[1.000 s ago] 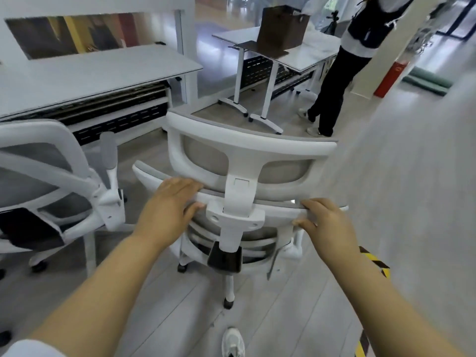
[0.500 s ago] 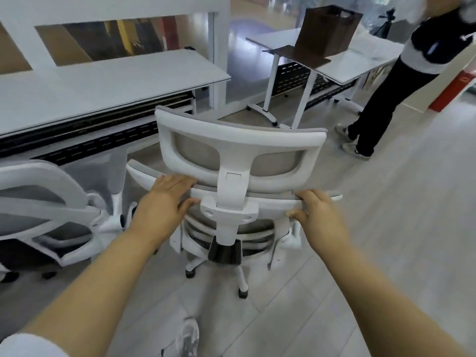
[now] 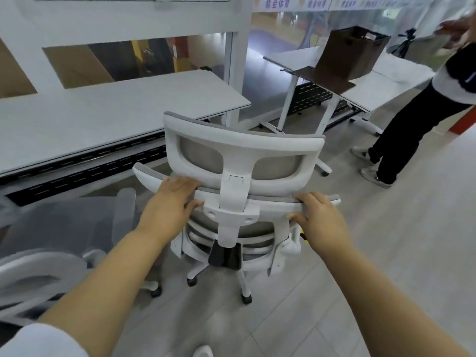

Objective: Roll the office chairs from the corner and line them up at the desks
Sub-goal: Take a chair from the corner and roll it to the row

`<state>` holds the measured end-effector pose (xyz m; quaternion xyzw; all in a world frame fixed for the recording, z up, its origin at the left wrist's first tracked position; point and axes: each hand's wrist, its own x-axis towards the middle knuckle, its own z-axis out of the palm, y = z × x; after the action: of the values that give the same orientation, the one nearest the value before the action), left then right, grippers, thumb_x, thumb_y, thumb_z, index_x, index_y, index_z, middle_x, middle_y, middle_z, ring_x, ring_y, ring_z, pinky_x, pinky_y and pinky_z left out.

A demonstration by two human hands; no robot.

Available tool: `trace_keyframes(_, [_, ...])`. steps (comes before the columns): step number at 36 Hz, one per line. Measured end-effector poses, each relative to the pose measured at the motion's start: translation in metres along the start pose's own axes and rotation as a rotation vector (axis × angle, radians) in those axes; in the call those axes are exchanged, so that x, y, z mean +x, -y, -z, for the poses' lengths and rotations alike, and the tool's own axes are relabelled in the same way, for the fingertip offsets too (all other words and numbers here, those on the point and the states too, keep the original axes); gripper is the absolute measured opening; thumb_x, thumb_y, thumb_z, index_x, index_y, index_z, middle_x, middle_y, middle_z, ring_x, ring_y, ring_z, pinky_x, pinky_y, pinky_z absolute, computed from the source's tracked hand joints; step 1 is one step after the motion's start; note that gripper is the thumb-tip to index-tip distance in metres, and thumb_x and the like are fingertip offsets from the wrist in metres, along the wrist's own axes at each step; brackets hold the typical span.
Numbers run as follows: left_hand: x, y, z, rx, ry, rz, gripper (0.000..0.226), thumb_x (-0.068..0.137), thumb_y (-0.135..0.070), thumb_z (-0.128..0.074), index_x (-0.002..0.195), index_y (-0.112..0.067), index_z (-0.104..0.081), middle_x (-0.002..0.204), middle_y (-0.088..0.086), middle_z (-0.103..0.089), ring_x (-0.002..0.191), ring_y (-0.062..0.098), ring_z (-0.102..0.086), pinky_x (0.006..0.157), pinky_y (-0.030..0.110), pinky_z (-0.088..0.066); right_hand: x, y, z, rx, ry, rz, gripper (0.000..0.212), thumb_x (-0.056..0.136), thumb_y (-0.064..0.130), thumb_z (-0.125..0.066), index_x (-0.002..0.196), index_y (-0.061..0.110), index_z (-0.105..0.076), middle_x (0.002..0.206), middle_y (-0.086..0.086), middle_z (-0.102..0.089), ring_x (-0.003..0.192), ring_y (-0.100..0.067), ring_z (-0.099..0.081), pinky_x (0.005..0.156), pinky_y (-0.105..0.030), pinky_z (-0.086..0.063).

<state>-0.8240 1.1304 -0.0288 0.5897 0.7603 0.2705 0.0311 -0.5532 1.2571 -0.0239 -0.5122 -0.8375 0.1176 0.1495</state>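
Grips the chair (image 3: 244, 148) by its back rail (image 3: 273, 202), dead ahead at 12 o'clock. Left hand (image 3: 170, 204) wrapped over the rail left of the headrest post, fingers curled across the top, thumb under; right hand (image 3: 319, 217) clamped the same way near the rail's right end. Judged mid-roll, with the chair facing the gap past the desk (image 3: 103, 117) at 10 o'clock and not yet lined up at it.

Plenty to snag on from here. Second chair (image 3: 38, 274) just beside at 8 o'clock, so likely to lock castors (image 3: 246, 298) on a leftward swing. Far desk (image 3: 386, 83) at 1 o'clock, its floor foot low and near the path. Bystander (image 3: 401, 140) at 2 o'clock, near enough to clip on a wide turn. Pushing this high on the back risks swivelling or tipping the seat rather than rolling it. Own shoe (image 3: 203, 351) at 6 o'clock is close behind the base, so a trip is possible.
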Motion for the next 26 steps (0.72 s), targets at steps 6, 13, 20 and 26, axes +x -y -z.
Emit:
trace_keyframes(6, [0.040, 0.018, 0.003, 0.033, -0.025, 0.001, 0.034, 0.087, -0.014, -0.062, 0.120, -0.007, -0.058, 0.121, 0.011, -0.058, 0.114, 0.028, -0.044, 0.095, 0.035, -0.034, 0.053, 0.018, -0.009, 0.001, 0.032, 0.011, 0.035, 0.091, 0.032, -0.056, 0.122, 0.016, -0.054, 0.125, -0.001, -0.052, 0.125, -0.029, -0.041, 0.083, -0.036, -0.042])
trace_keyframes(13, [0.074, 0.033, 0.002, 0.077, -0.037, 0.043, 0.033, 0.086, -0.012, -0.062, 0.118, -0.006, -0.059, 0.120, 0.012, -0.059, 0.116, 0.029, -0.045, 0.100, 0.033, -0.029, 0.105, 0.022, -0.021, 0.008, 0.032, 0.103, 0.033, 0.088, 0.035, -0.060, 0.114, 0.015, -0.058, 0.115, -0.002, -0.055, 0.113, -0.028, -0.046, 0.074, -0.038, -0.048])
trace_keyframes(20, [0.100, 0.043, -0.006, 0.134, -0.039, 0.124, 0.038, 0.088, -0.015, -0.061, 0.124, -0.007, -0.056, 0.127, 0.012, -0.056, 0.121, 0.030, -0.043, 0.105, 0.035, -0.027, 0.156, 0.017, -0.028, -0.010, 0.061, 0.236, 0.036, 0.086, 0.037, -0.064, 0.111, 0.011, -0.061, 0.110, -0.007, -0.057, 0.105, -0.030, -0.050, 0.074, -0.040, -0.046])
trace_keyframes(26, [0.118, 0.043, -0.012, 0.173, -0.039, 0.194, 0.036, 0.090, -0.020, -0.056, 0.123, -0.008, -0.056, 0.125, 0.012, -0.057, 0.117, 0.031, -0.045, 0.102, 0.045, -0.035, 0.193, 0.016, -0.027, -0.024, 0.115, 0.309, 0.038, 0.088, 0.033, -0.060, 0.117, 0.010, -0.059, 0.111, -0.010, -0.056, 0.107, -0.032, -0.048, 0.078, -0.039, -0.041])
